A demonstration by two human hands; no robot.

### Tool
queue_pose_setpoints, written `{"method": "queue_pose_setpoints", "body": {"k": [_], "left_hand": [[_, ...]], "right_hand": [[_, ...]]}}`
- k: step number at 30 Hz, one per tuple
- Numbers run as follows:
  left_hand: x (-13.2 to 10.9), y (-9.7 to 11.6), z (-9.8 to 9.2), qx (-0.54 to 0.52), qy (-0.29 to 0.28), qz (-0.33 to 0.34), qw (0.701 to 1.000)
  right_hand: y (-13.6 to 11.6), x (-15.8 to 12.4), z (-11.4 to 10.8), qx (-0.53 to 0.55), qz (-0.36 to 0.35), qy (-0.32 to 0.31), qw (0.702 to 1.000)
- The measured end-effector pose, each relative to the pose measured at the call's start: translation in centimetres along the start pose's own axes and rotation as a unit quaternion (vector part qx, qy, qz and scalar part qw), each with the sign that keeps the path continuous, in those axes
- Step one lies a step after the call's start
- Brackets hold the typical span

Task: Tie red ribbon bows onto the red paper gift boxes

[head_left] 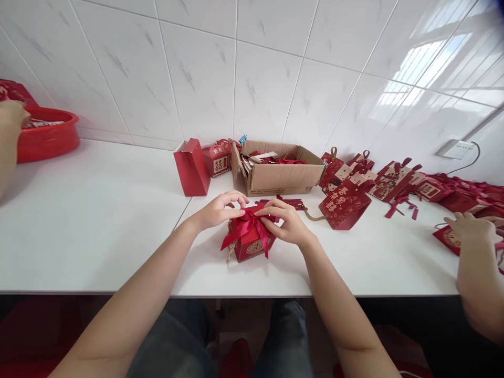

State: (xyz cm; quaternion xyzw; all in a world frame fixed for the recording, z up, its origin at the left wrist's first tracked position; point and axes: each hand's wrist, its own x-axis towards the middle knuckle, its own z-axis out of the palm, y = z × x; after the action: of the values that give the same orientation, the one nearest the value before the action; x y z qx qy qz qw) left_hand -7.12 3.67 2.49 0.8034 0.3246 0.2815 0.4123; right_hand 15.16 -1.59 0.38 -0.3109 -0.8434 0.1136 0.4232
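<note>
A small red gift box (pixel 243 251) with a gold oval emblem sits near the front of the table, tied on top with a red ribbon bow (pixel 250 224). Its ribbon tails hang down over the front, and a tan twisted cord shows along its left side. My left hand (pixel 221 211) pinches the bow from the left, thumb and forefinger close together. From the right, my right hand (pixel 286 221) has its fingers closed on the other side of the bow. The fingers partly cover the knot. Just behind the box lie dark red ribbons (pixel 289 203).
Behind my hands stands an open cardboard box (pixel 283 178) of red pieces, beside an upright red carton (pixel 192 168). Finished-looking gift boxes (pixel 346 202) crowd the right. A red basin (pixel 49 136) is at far left. Other people's hands (pixel 470 228) work at both sides.
</note>
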Motion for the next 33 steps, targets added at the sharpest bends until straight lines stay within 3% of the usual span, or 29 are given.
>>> {"method": "queue_pose_setpoints", "body": {"k": [8,19,33], "left_hand": [[0.2,0.2,1.2,-0.075,-0.006,-0.028,0.997],[0.7,-0.8,2.3,-0.017,0.063,0.02,0.998],[1.1,-1.3,2.7,0.01,0.094,0.057,0.994]], "right_hand": [[0.4,-0.3,0.7,-0.005,-0.001,-0.002,1.0],[0.9,-0.7,0.0,0.019,-0.009,-0.07,0.997],[0.3,-0.7,-0.6,-0.02,0.007,-0.114,0.993]]}}
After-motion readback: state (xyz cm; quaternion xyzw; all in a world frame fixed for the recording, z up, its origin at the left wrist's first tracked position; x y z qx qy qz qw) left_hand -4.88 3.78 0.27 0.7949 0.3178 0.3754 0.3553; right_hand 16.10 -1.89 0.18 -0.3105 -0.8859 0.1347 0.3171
